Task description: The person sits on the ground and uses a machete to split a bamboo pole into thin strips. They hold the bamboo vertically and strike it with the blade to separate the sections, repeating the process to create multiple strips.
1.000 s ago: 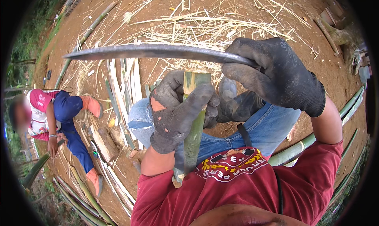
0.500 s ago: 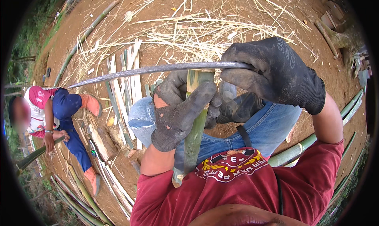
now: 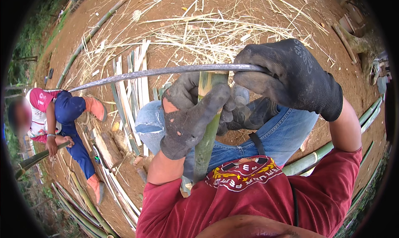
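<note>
My left hand (image 3: 189, 123), in a worn dark glove with holes, is wrapped round the upper part of a green bamboo piece (image 3: 204, 148). The bamboo stands tilted between my legs, its pale, shaved top end showing just above the thumb. In my gloved right hand (image 3: 289, 78) is a long machete (image 3: 156, 73), gripped with the fingers closed. Its narrow metal blade reaches left across the bamboo's top end, seen nearly edge-on. The handle is hidden inside the glove, and I cannot tell whether the blade touches the bamboo.
Pale bamboo shavings (image 3: 208, 36) litter the dirt ahead. Split bamboo strips (image 3: 126, 90) lie left of my knee. On the left a co-worker (image 3: 68, 107) sits holding a green bamboo pole (image 3: 35, 158). More bamboo poles (image 3: 305, 161) lie at my right, and another (image 3: 89, 36) at far left.
The machete and my right hand have risen very slightly. My left hand and the bamboo have shifted a touch to the right; both grips are unchanged.
</note>
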